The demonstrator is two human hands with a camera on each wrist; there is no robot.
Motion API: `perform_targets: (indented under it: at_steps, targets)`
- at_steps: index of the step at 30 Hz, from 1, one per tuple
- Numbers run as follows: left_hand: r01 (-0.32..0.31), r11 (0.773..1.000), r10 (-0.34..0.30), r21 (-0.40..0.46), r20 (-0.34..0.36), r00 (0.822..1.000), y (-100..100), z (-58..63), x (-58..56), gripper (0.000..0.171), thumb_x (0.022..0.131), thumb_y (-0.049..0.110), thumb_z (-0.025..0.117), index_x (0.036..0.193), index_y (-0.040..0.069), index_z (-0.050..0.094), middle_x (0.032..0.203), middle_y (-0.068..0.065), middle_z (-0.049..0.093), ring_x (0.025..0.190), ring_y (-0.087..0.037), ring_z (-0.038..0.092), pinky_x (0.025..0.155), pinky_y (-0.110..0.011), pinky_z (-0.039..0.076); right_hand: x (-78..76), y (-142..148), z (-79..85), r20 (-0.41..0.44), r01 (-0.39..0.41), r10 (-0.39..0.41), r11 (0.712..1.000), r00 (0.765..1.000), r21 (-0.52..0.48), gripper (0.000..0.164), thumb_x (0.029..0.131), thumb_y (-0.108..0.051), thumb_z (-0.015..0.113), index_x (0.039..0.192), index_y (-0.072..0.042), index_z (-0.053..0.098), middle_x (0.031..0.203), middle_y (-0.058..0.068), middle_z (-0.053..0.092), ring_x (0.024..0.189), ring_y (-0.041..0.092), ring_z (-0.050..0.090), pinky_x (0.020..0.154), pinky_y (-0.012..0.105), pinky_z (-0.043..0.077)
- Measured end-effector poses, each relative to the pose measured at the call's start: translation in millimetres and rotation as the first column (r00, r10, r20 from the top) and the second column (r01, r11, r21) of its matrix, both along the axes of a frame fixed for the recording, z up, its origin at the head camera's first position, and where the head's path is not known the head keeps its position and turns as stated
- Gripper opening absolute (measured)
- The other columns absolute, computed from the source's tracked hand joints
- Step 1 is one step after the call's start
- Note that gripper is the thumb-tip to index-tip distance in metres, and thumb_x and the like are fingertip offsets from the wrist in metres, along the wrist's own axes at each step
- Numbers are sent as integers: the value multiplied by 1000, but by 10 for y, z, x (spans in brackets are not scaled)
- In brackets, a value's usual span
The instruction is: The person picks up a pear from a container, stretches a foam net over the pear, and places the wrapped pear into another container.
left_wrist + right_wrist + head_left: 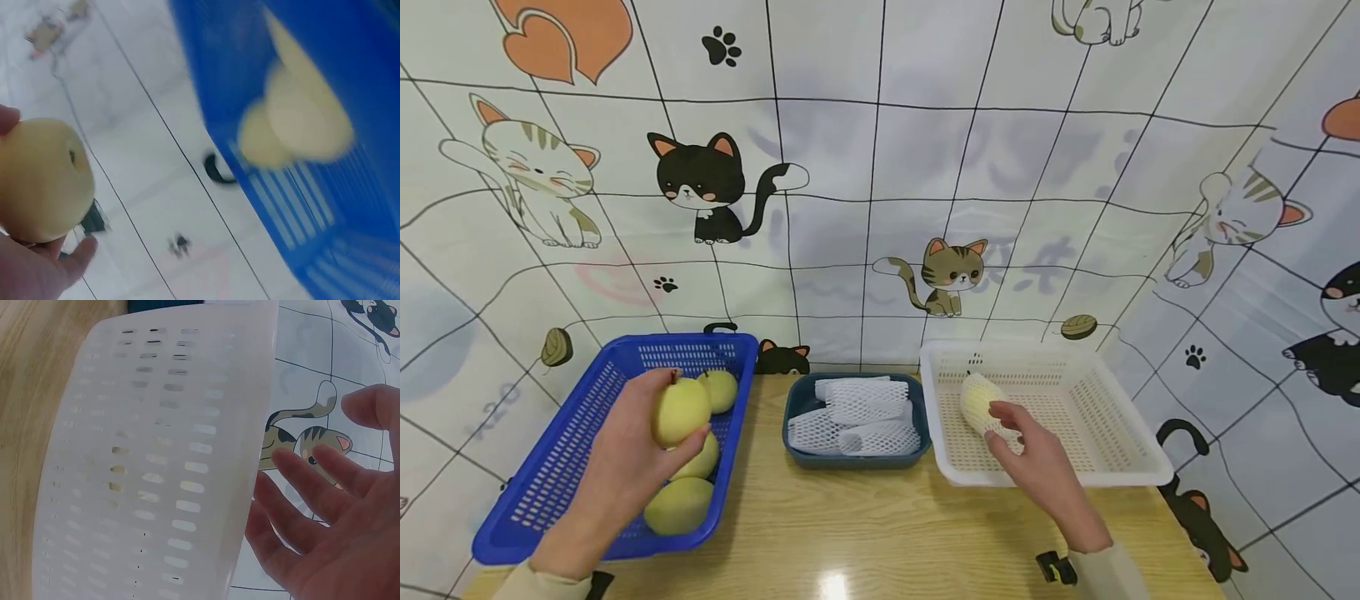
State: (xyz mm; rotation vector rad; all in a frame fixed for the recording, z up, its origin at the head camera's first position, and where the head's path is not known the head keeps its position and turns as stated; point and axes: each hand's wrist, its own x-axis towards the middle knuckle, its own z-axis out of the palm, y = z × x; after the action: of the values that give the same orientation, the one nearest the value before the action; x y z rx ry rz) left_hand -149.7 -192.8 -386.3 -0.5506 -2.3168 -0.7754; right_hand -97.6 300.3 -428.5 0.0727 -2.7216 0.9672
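My left hand grips a yellow-green pear over the blue basket, fingers and thumb on its sides. Several more pears lie along that basket's right side. In the left wrist view the held pear shows its dimpled end. My right hand hovers at the white basket, fingers loosely spread and holding nothing. Just beyond its fingertips, a pear in a foam net lies in the white basket; whether they touch it, I cannot tell. The right wrist view shows the fingers apart beside the basket wall.
Between the baskets stands a small dark teal tray holding several white foam net sleeves. All three containers rest on a wooden table. A cat-patterned cloth hangs close behind and at the sides.
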Motion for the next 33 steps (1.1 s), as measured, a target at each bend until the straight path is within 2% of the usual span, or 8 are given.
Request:
perform_targets:
  at_steps: [3, 6, 10, 16, 20, 26, 29, 33]
  targets:
    - [61, 996, -60, 69, -24, 998, 198, -4, 113, 85, 63, 3, 93, 136, -4, 51, 128, -19, 60, 102, -29, 59, 79, -28, 52, -3, -14, 5, -1, 0, 0, 1000, 1000, -6, 41, 104, -25, 62, 140, -6, 58, 139, 12, 64, 122, 37, 62, 93, 57, 51]
    - [134, 981, -132, 141, -20, 991, 385, -47, 186, 83, 64, 3, 92, 137, 0, 54, 131, -14, 60, 108, -22, 57, 88, -12, 41, 2, -33, -1, 9, 3, -3, 1000, 1000, -13, 40, 104, -26, 61, 140, -7, 58, 139, 12, 64, 123, 36, 62, 93, 56, 51]
    - [223, 952, -228, 208, 2, 974, 609, -169, 256, 78, 64, 5, 93, 134, 5, 58, 136, -13, 56, 122, -18, 53, 99, -11, 37, 17, -76, -26, 17, 0, 1, 1000, 1000, -30, 39, 104, -26, 61, 139, -8, 59, 139, 11, 64, 124, 35, 62, 93, 56, 51]
    - [264, 920, -306, 289, 111, 946, 891, -390, 330, 78, 66, 9, 95, 135, 17, 61, 135, 0, 58, 119, -13, 56, 92, -20, 50, 53, -139, -56, 6, -11, 12, 998, 1000, -58, 39, 104, -25, 63, 139, -9, 59, 138, 9, 64, 124, 34, 62, 93, 56, 52]
    - [256, 896, -363, 364, 263, 894, 1055, -555, 382, 78, 71, 13, 96, 140, 20, 59, 140, 4, 60, 124, -15, 58, 93, -30, 54, 113, -179, -82, -24, 5, -7, 995, 1000, -96, 34, 104, -25, 65, 135, -13, 64, 132, 5, 67, 117, 26, 64, 92, 46, 54]
    - [130, 866, -392, 483, 492, 777, 1210, -754, 472, 84, 70, 16, 97, 143, 20, 56, 142, 3, 61, 124, -19, 58, 96, -31, 51, 185, -354, -133, -154, -67, 33, 974, 987, -217, 29, 102, -19, 68, 131, -17, 68, 126, 1, 70, 109, 19, 66, 87, 25, 53]
    - [130, 871, -398, 473, 526, 752, 1273, -849, 478, 80, 68, 15, 98, 138, 17, 58, 137, 2, 61, 119, -21, 58, 94, -34, 52, 230, -475, -161, -254, -162, 100, 958, 962, -236, 31, 99, -8, 70, 128, -17, 69, 123, 0, 71, 107, 18, 67, 86, 24, 54]
    - [230, 874, -439, 428, 493, 751, 1346, -987, 478, 79, 67, 9, 98, 135, 15, 59, 133, -3, 56, 119, -22, 56, 91, -33, 53, 313, -649, -241, -299, -332, 264, 921, 917, -204, 37, 95, 0, 71, 127, -16, 69, 122, -1, 71, 104, 18, 67, 83, 28, 56]
